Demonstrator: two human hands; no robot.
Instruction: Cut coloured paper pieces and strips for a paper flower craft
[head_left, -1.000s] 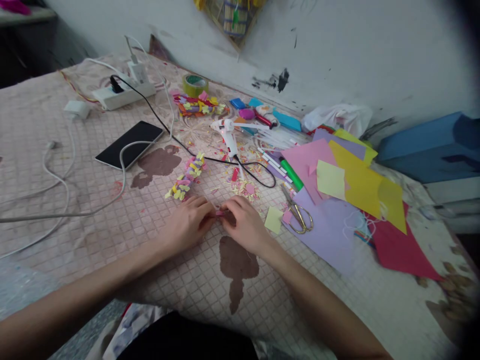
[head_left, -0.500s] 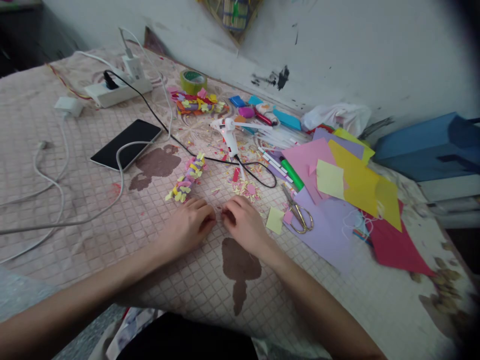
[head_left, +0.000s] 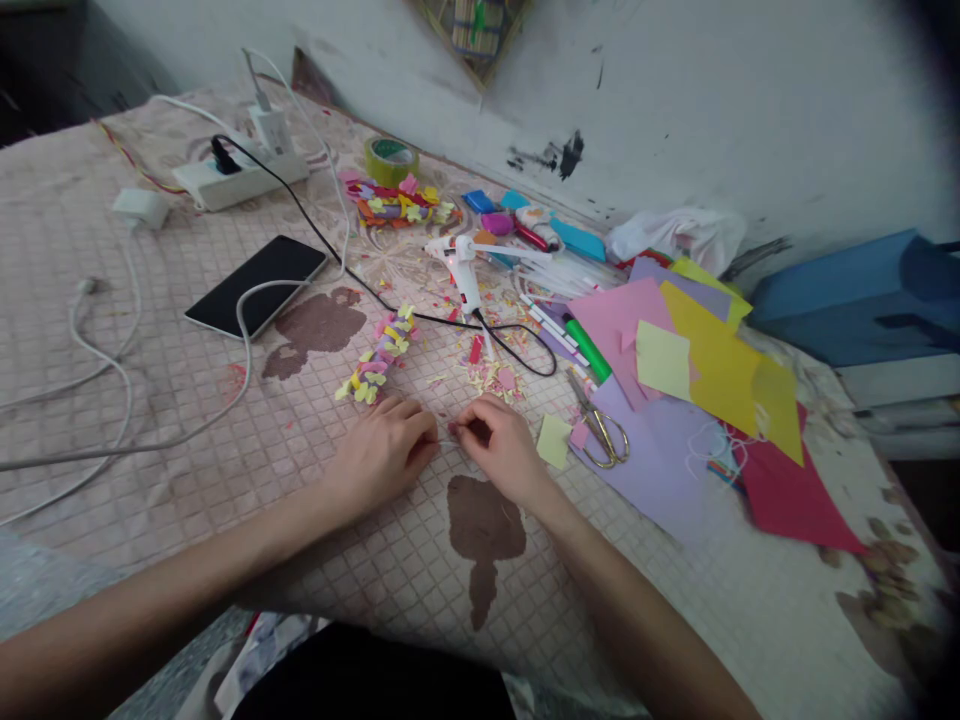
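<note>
Pink scrap (head_left: 452, 427), small and hard to make out, sits at the centre of the frame, above the desk (head_left: 382, 590). Purple paper (head_left: 649, 475) lies right of centre. Left hand (head_left: 382, 450): fingers curled, whatever they hold hidden, so I cannot tell. Right hand (head_left: 504, 445): thumb and forefinger narrowed on the scrap. Flower strip (head_left: 384, 355) lies just above the left hand; scissors (head_left: 596, 420) rest right of centre. Fine fingertip work seems in hand; the next move probably calls for a light, steady pinch.
</note>
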